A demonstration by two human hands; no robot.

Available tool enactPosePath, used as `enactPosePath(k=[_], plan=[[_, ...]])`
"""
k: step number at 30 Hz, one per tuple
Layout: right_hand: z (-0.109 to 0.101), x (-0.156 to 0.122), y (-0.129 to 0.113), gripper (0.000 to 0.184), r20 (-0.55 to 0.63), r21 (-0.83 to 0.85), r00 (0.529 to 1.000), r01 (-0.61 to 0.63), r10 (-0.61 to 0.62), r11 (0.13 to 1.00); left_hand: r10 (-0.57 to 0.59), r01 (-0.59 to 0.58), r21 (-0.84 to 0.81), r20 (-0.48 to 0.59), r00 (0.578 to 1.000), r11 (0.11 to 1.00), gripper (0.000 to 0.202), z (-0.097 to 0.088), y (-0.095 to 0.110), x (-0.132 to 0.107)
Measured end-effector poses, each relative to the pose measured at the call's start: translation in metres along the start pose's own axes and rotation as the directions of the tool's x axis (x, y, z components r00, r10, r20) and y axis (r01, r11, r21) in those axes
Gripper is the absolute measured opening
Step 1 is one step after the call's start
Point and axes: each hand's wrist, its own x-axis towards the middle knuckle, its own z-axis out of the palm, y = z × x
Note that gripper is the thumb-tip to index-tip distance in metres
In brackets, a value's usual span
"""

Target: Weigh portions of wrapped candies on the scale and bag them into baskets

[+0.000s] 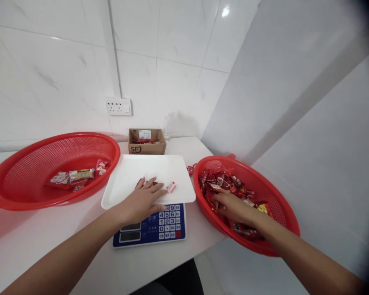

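My left hand (141, 200) lies flat with fingers spread on the front edge of the white tray (150, 168) that sits on a blue electronic scale (153, 229). A red candy peeks out beside its fingers, and a small pink-white wrapped candy (171, 187) lies just right of the fingertips. My right hand (232, 207) reaches into the right red basket (283, 205), fingers curled down among the many red-wrapped candies (221, 180); what it grips, if anything, is hidden.
A larger red mesh basket (33, 164) at left holds several wrapped snacks (74, 176). A small cardboard box (146, 141) stands behind the tray by the tiled wall with a socket (119, 106). One candy (191, 168) lies between tray and right basket.
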Motion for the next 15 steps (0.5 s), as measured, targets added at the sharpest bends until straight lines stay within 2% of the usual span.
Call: enactPosePath(k=[3,6,9,12,15], plan=[[-0.003,0.0,0.004,0.018,0.017,-0.007,1.0,-0.02,0.02,1.0,-0.019,0.019,-0.003,0.002,1.0,1.0,0.049,-0.002,-0.003,-0.008],[-0.003,0.009,0.007,0.021,-0.011,0.001,1.0,-0.01,0.01,1.0,-0.024,0.024,-0.014,-0.012,1.0,1.0,0.046,-0.004,-0.002,-0.011],[-0.001,0.023,0.005,0.024,-0.082,-0.004,0.996,0.018,-0.019,1.0,-0.031,0.031,-0.03,-0.013,0.999,0.999,0.052,-0.007,0.002,-0.008],[0.005,0.038,0.001,0.036,-0.132,-0.037,0.99,0.039,-0.044,0.999,-0.015,0.015,-0.039,0.009,1.0,0.999,0.06,-0.007,0.008,0.001],[0.014,0.05,-0.002,0.05,-0.106,-0.072,0.993,0.05,-0.058,0.996,0.033,-0.032,-0.033,0.02,0.999,0.999,0.066,-0.002,0.013,0.011]])
